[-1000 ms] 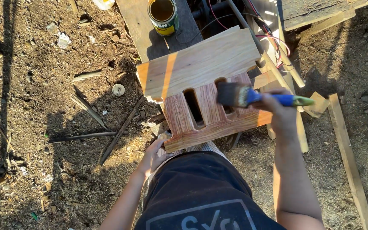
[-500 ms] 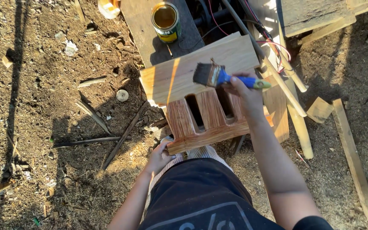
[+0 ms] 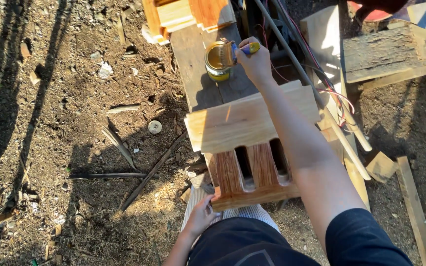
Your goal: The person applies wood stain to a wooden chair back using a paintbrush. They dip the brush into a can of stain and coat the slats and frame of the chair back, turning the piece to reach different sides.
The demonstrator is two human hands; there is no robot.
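The flat paintbrush with a blue and yellow handle (image 3: 233, 51) is dipped in the small round yellow tin of brown stain (image 3: 217, 60), which stands on a grey plank (image 3: 193, 54) by its right edge. The right hand (image 3: 255, 61) grips the brush tight. Wiping extra stain off on the rim would stop drips. The left hand (image 3: 202, 215) holds the near corner of the slotted wooden box (image 3: 252, 148), fingers curled on it.

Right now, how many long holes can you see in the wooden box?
2 slots show in the wooden box: one left of the middle slat, one right of it. The arm may hide more.
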